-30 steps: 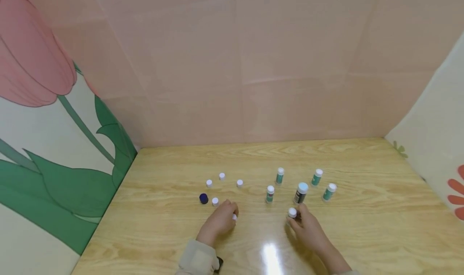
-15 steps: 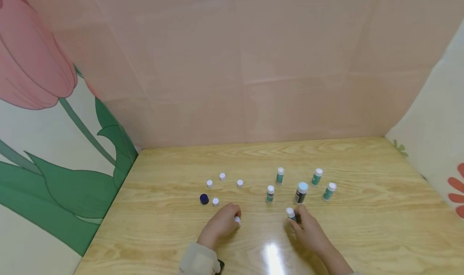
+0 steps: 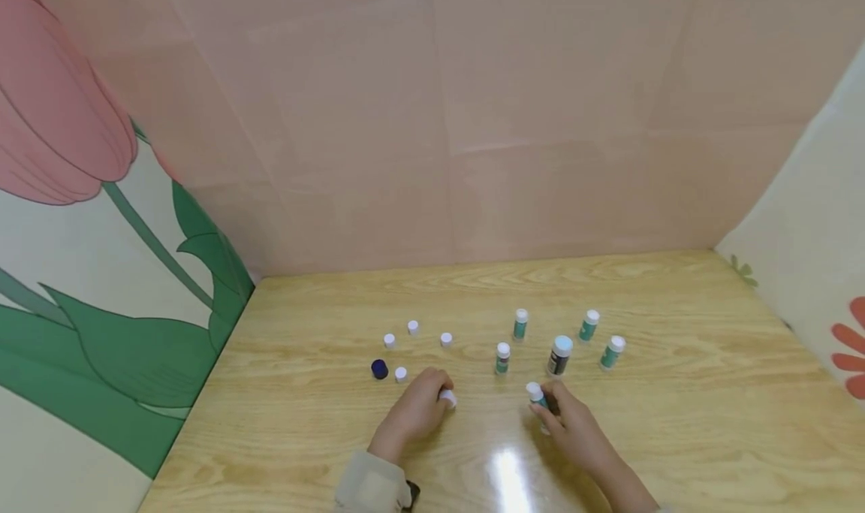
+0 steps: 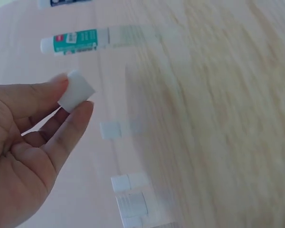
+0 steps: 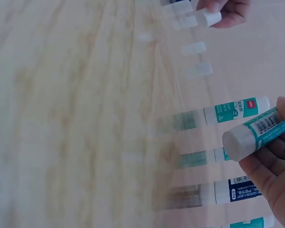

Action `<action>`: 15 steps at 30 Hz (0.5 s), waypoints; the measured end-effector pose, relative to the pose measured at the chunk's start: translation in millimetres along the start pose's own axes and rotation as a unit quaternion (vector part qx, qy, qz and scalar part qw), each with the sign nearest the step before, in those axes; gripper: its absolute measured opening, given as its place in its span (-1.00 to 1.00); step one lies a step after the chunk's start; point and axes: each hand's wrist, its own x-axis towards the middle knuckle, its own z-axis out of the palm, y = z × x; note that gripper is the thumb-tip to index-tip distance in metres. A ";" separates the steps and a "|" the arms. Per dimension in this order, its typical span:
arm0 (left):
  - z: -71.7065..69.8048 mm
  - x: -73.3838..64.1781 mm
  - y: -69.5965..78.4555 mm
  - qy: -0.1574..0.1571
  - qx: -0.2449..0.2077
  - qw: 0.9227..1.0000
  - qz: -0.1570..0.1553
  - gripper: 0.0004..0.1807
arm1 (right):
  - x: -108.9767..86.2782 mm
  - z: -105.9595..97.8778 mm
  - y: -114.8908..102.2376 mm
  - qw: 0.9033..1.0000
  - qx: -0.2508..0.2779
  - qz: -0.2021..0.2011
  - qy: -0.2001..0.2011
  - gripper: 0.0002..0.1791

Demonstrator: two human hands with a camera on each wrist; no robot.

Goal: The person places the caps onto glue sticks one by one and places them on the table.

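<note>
My left hand (image 3: 417,408) pinches a small white cap (image 4: 77,91) between thumb and fingertips, low over the table. A glue stick (image 5: 261,130) with a teal label and white ends is in my right hand (image 3: 571,425), gripped between thumb and fingers. It leans to the left, its upper end (image 3: 534,390) toward the left hand. Beyond the right hand several teal glue sticks stand upright, one of them (image 3: 503,359) nearest the middle. Among them is a thicker dark-labelled glue stick (image 3: 559,357). The held cap and the held stick are apart.
Left of centre, several white caps, one (image 3: 446,339) farther right, sit on the wood-grain table (image 3: 324,303) beside a dark blue cap (image 3: 379,369). A pink backdrop (image 3: 446,160) rises behind the table's back edge, with patterned cloth (image 3: 155,333) on the left.
The right hand's glue stick has tipped, its upper end swinging left. My left hand has shifted slightly right, still holding the white cap. The standing sticks and loose caps stay put.
</note>
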 end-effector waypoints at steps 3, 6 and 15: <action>-0.8 1.1 2.6 0.001 -0.006 1.000 0.003 -0.87 | -0.2 -0.4 -1.4 1.000 -0.010 -0.009 0.000 -0.84; -1.1 2.0 5.8 -0.007 -0.019 1.000 0.003 -0.85 | -0.4 -1.0 -3.7 1.000 -0.017 -0.008 -0.001 -0.84; 2.9 4.4 12.4 -0.013 -0.071 0.997 -0.004 -0.84 | -2.4 -1.1 -6.9 0.999 -0.034 -0.021 0.002 -0.82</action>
